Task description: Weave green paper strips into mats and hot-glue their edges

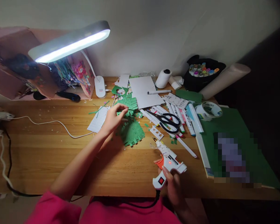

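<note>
My right hand grips a white hot glue gun with an orange trigger and a lit red light. Its metal nozzle points up and left, and a black cord runs from the handle. Thumb and forefinger of my left hand come together in a pinch over the green cut paper; whatever is between them, if anything, is too small to make out. Just beyond the fingertips lies a notched green paper piece. A larger green paper piece with a fringed edge rests nearer to me.
Black-handled scissors lie on scattered markers. White paper sheets and a tape roll are around them. On the right is a green board. A lit desk lamp overhangs the left side; a white cable crosses the table.
</note>
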The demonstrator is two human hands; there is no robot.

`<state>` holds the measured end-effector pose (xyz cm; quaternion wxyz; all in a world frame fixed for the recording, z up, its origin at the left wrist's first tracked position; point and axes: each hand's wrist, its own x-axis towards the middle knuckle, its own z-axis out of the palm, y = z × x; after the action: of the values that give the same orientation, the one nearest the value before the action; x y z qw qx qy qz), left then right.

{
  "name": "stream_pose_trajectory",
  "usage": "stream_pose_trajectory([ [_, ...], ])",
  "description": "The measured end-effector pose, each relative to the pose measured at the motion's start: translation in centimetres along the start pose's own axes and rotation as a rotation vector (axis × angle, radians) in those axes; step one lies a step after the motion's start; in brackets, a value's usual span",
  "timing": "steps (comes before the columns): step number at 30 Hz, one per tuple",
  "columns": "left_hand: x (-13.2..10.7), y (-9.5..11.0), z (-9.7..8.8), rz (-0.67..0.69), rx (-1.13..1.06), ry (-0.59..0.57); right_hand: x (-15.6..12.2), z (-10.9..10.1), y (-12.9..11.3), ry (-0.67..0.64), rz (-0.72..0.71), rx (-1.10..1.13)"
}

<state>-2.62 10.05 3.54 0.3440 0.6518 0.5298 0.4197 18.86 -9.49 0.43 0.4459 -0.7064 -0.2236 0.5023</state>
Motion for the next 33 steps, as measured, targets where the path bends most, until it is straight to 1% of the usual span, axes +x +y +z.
stream_pose_trajectory([
  [3,1.6,1.0,1.7,0.034,-0.100,-0.076,0.0,0.0,-0.1,-0.032,0.008,-0.011],
  [6,3.3,2.0,3.6,0.062,-0.188,-0.169,-0.1,0.0,-0.2,0.011,-0.024,-0.046],
  [8,4.3,2.6,4.4,0.101,-0.229,-0.233,-0.1,0.0,-0.2,0.048,-0.034,-0.055],
  [9,4.8,2.9,4.5,0.130,-0.211,-0.266,-0.2,0.0,-0.2,0.063,-0.034,-0.055],
  [11,5.3,3.2,4.2,0.217,-0.053,-0.305,-0.2,0.0,-0.2,0.063,-0.025,-0.050],
  [13,5.4,3.3,3.3,0.313,0.218,-0.324,-0.2,0.1,-0.4,0.033,-0.013,-0.038],
  [14,5.3,3.2,2.8,0.352,0.345,-0.364,-0.2,0.1,-0.5,0.011,-0.009,-0.033],
  [15,5.0,3.0,2.3,0.382,0.452,-0.430,-0.2,0.1,-0.5,-0.009,-0.010,-0.030],
  [18,3.8,2.4,1.2,0.446,0.657,-0.718,-0.2,0.2,-0.7,-0.028,-0.014,-0.037],
  [19,3.4,2.1,1.0,0.466,0.696,-0.782,-0.2,0.2,-0.7,-0.027,-0.011,-0.042],
  [20,3.1,1.9,1.0,0.478,0.724,-0.814,-0.2,0.2,-0.7,-0.024,-0.005,-0.047],
  [22,2.7,1.6,1.1,0.475,0.737,-0.827,-0.2,0.3,-0.6,-0.020,0.005,-0.055],
  [26,2.5,1.3,1.4,0.444,0.679,-0.847,-0.1,0.3,-0.4,-0.006,0.022,-0.051],
  [29,2.5,1.6,1.0,0.429,0.608,-0.848,-0.1,0.3,-0.2,-0.001,0.022,-0.049],
  [31,2.4,2.0,0.4,0.359,0.496,-0.832,0.0,0.2,0.0,0.004,0.015,-0.035],
  [33,2.3,2.4,-0.1,0.251,0.381,-0.811,0.1,0.2,0.3,0.010,0.013,-0.007],
])
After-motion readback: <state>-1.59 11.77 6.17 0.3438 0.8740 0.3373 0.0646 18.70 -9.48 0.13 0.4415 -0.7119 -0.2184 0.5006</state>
